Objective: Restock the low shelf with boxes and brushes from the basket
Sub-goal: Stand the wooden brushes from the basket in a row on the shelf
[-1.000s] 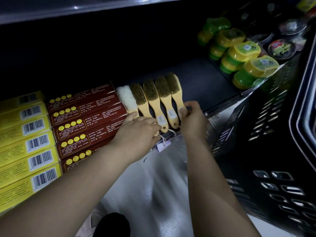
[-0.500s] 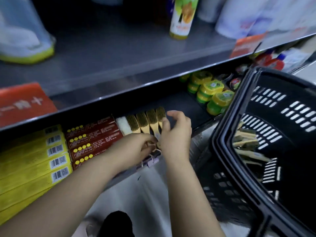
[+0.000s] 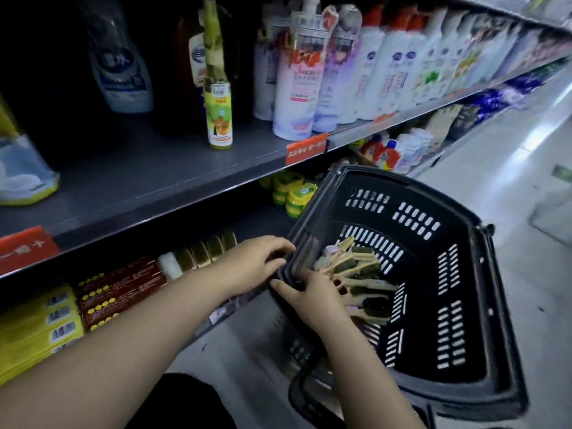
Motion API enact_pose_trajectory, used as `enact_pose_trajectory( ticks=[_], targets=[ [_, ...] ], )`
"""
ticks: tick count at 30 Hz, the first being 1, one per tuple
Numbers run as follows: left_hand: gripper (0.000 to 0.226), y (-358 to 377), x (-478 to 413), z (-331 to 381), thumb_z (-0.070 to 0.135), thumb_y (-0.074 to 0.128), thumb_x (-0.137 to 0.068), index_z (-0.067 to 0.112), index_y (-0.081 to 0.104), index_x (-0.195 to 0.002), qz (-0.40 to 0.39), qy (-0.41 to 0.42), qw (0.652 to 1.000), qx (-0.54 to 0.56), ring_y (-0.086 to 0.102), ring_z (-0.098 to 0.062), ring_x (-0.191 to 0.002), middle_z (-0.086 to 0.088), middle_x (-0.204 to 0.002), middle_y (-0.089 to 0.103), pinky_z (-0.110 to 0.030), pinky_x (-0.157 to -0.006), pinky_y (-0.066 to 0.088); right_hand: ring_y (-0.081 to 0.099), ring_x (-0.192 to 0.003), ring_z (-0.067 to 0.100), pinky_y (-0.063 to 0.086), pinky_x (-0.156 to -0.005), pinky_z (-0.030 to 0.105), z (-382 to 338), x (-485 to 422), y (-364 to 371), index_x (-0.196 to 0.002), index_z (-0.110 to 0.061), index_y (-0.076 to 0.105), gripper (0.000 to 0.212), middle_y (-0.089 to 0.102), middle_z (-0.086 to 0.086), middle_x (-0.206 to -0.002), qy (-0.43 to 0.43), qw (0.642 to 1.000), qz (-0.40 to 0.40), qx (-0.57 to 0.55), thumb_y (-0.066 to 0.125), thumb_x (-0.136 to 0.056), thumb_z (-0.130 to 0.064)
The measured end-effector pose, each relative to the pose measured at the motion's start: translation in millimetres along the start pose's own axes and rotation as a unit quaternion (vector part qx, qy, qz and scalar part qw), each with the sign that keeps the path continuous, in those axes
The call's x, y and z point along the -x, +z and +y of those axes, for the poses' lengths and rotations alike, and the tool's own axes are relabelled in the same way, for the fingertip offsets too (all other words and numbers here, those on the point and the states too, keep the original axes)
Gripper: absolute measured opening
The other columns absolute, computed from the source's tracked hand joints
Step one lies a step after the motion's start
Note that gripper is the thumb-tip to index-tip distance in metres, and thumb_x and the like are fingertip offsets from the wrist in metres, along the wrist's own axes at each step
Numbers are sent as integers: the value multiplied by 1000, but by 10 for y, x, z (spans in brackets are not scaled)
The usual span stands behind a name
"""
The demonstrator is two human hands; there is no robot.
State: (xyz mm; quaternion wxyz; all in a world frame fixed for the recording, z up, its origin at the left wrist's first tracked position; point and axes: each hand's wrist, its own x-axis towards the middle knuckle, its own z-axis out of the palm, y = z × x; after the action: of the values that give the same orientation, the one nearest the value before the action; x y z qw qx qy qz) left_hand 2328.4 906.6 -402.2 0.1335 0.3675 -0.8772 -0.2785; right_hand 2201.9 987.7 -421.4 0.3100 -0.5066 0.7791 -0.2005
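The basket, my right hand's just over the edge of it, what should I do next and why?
Probably close the right hand on one of the loose brushes piled in the basket and lift it out. That hand reaches in over the near rim with nothing visibly gripped, the left hand rests at the rim, and the brush row on the low shelf ends beside bare shelf.

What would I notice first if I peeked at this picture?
Probably the big black basket on the right, with a pile of wooden brushes inside and the right hand reaching into it. The left hand rests on its rim, and tall white bottles line the shelf above.
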Motion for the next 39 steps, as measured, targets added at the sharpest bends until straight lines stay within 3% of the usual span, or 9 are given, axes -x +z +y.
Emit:
enact_pose_trajectory(
  ticks=[4,16,20,22,24,28,31,34,39],
  targets=[
    [30,93,-166,109,18,55,-93,18,60,-123,-56,34,997,-52,49,-16,-123,2,-130,58,-33,-103,36,55,-67,20,35,-51,31,181,87,-197,-67,-24,50,34,53,-5,-61,-70,995,0,75,62,-75,-55],
    [51,585,-847,404,56,32,-94,41,33,-143,-148,176,956,-183,-1,-8,-146,12,-158,14,-30,-115,-6,36,-50,13,31,-52,34,976,45,-1053,-54,-16,39,43,39,-1,-51,-159,972,-100,141,69,-71,-42],
    [52,825,-990,654,57,32,-93,41,34,-142,-116,210,955,-173,13,-8,-142,12,-153,25,-30,-115,-6,41,-55,8,35,-59,29,1379,-2,-1462,-66,-10,53,35,47,-4,-58,-100,974,-190,72,76,-71,-37],
    [52,895,-1021,774,55,37,-94,36,36,-142,-95,219,959,-153,24,-9,-136,11,-147,34,-27,-114,1,54,-63,1,40,-65,20,1495,-37,-1635,-72,-23,65,28,60,-13,-65,-42,972,-230,35,79,-67,-47],
    [52,937,-1003,867,48,41,-95,31,36,-143,-90,211,967,-112,31,-11,-130,9,-142,42,-24,-109,16,63,-82,1,44,-74,18,1510,-116,-1689,-90,-35,69,42,67,-16,-81,0,973,-230,21,71,-61,-66],
    [51,984,-887,901,23,44,-97,28,29,-145,-98,154,983,-14,40,-11,-124,5,-135,48,-24,-102,32,41,-129,14,33,-99,24,1290,-364,-1433,-147,-24,22,95,45,-1,-141,-10,980,-200,7,70,-72,-56],
    [46,925,-883,850,9,41,-96,26,37,-138,-65,119,990,48,47,-7,-118,6,-132,49,-21,-97,37,44,-126,21,40,-100,29,1214,-443,-1277,-149,-24,-2,107,43,6,-139,-7,974,-221,37,72,-73,-37],
    [36,869,-965,783,10,47,-95,18,49,-130,-23,138,990,12,48,-12,-118,1,-130,52,-19,-94,34,55,-114,22,49,-97,38,1333,-348,-1363,-146,-33,8,99,52,5,-129,11,970,-245,4,72,-71,-30],
    [30,834,-1122,730,21,47,-97,18,55,-126,-49,130,989,-58,36,-17,-136,-1,-134,54,-29,-106,29,48,-120,13,44,-95,26,1695,-42,-1664,-147,-38,13,100,41,-6,-140,62,949,-307,-40,76,-69,-46]
  ],
)
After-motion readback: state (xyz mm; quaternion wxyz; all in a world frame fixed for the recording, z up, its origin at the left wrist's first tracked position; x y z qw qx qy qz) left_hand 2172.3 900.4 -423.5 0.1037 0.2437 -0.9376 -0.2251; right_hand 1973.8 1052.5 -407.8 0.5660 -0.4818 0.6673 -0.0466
